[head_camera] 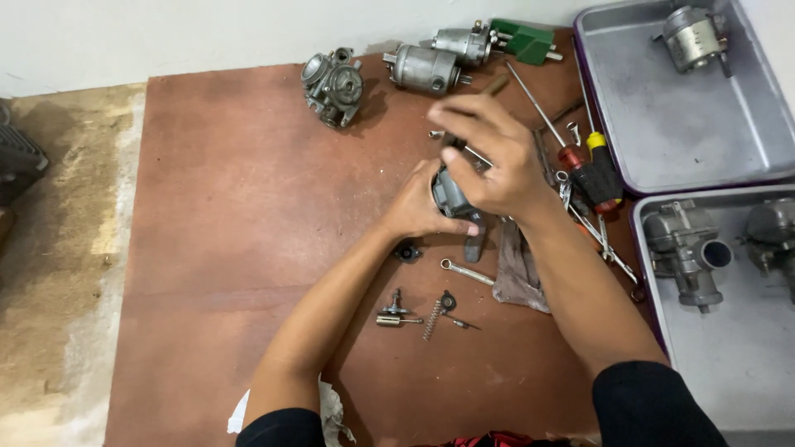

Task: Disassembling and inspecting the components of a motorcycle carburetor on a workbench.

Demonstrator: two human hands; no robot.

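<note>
My left hand grips a small grey metal carburetor body from its left side, just above the brown board. My right hand curls over the top of that part and holds a tool with a brownish handle that sticks up past the fingers; its tip is hidden behind the hand. Below the hands lie a small spanner, a spring, a black round piece and small brass and steel fittings.
A carburetor, two grey metal cylinders and a green part lie at the board's far edge. Screwdrivers and a grey rag sit to the right. Two metal trays hold more carburetor parts.
</note>
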